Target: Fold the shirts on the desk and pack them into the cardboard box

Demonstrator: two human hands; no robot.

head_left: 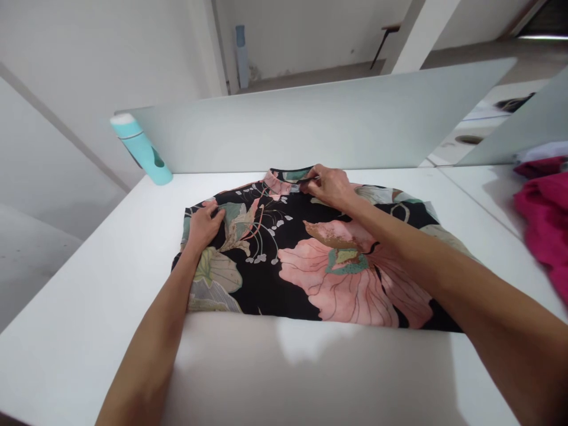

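Observation:
A black blouse [261, 284] with large pink, green and cream flowers is spread on the white table, its collar towards the far edge. My left hand [206, 225] rests with fingers stretched out on the cloth at the left shoulder. At the neckline, my right hand [327, 184] pinches the collar between thumb and fingers. A small pale label [294, 188] shows inside the neck, just left of those fingertips. My right forearm covers part of the blouse's right side.
A turquoise bottle [144, 151] with a white top stands at the table's far left corner. Behind the blouse rises a frosted glass panel [302, 130]. Bright pink cloth [548, 207] lies in a heap at the right edge of the white table [97, 278].

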